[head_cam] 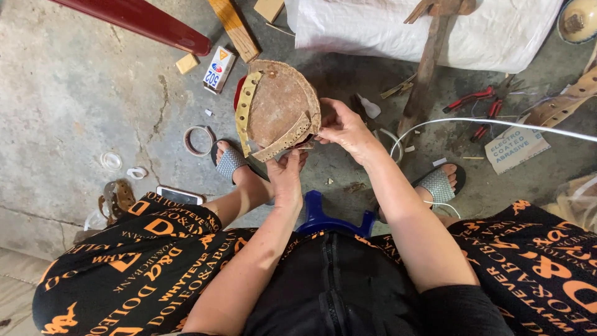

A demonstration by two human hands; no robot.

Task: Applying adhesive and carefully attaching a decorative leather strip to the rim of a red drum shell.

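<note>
Held above the concrete floor (87, 93), the brown domed leather piece (278, 102) with perforated straps looked light and stiffly pliable, best gripped at its lower rim, where the left hand (287, 173) and right hand (343, 127) were pinching it.

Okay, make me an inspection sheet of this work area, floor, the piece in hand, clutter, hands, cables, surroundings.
Surface: cracked grey concrete floor.
Job's things: round brown domed piece with a perforated yellow strip along its edge, held over the floor.
Clutter: red-handled pliers, tape ring, phone, small box, wood offcuts.
Grips: left hand supports the piece from below; right hand pinches its right edge.
Cables: white cable crossing on the right.
Surroundings: white sack, blue stool, red beam.
</note>
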